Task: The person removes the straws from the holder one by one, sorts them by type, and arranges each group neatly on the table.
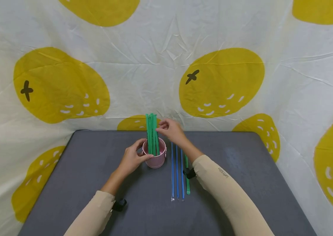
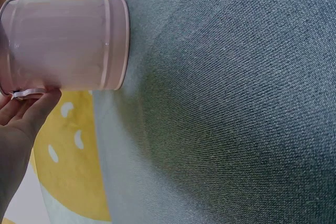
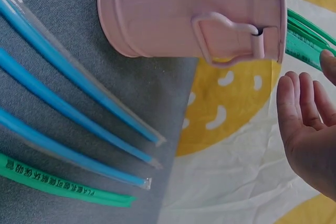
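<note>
A small pink metal bucket (image 1: 156, 162) stands upright near the table's far edge, with a bundle of green wrapped straws (image 1: 151, 131) rising out of it. My left hand (image 1: 132, 159) holds the bucket by its upper rim, the thumb along the near side and the fingers on the left. Beside the top of the bundle is my right hand (image 1: 172, 131), its fingers loosely bent and nothing visible between them. In the right wrist view, the thumb comes close to the straws; whether it touches them I cannot tell. Handles show on the bucket's sides.
Right of the bucket, three blue straws (image 1: 177, 177) in clear wrappers lie side by side on the dark grey table (image 1: 231, 183). One green wrapped straw (image 1: 188, 186) with printing lies next to them. Behind the table hangs a white cloth (image 1: 148, 82) with yellow fruit shapes.
</note>
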`<state>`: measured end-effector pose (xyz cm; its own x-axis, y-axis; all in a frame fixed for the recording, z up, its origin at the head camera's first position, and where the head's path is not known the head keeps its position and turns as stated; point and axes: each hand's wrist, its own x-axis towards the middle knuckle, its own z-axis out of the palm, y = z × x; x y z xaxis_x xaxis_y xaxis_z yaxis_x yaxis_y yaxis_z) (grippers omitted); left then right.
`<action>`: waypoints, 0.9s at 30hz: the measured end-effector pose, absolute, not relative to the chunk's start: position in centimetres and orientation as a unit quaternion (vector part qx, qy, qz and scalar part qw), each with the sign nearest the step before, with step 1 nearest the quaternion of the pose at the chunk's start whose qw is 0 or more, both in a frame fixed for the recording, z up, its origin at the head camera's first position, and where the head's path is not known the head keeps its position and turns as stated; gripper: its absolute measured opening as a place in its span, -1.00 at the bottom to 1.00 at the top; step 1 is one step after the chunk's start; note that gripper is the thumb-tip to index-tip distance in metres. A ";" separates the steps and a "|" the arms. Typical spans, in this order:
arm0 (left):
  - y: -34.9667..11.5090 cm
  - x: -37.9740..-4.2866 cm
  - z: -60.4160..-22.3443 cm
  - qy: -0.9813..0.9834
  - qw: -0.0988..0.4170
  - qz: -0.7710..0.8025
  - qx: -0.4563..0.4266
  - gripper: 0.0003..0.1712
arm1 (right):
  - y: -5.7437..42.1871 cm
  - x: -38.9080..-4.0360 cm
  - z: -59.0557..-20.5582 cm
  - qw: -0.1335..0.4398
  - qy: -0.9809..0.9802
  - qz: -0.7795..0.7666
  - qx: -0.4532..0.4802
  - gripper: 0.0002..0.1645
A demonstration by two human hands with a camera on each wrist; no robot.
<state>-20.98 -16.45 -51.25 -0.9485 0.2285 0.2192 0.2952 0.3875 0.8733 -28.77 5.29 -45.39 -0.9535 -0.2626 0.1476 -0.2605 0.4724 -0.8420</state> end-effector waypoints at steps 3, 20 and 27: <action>-16.6 -20.9 -51.3 -0.833 0.028 -0.530 -0.154 -0.06 | 4.8 -28.7 -45.4 -0.003 0.861 -0.484 -0.153 -0.61; -16.6 -20.6 -51.4 -0.834 0.032 -0.527 -0.160 -0.08 | 4.0 -28.2 -45.9 -0.032 0.864 -0.483 -0.140 -0.75; -16.6 -20.9 -51.4 -0.830 0.035 -0.532 -0.163 -0.08 | 4.3 -27.8 -44.3 -0.028 0.854 -0.501 -0.135 -0.76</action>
<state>-20.87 -16.58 -51.38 -0.9445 0.2329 0.2319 0.3081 0.3819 0.8713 -27.77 4.26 -44.26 -0.9621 -0.2023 0.1829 -0.2584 0.4616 -0.8486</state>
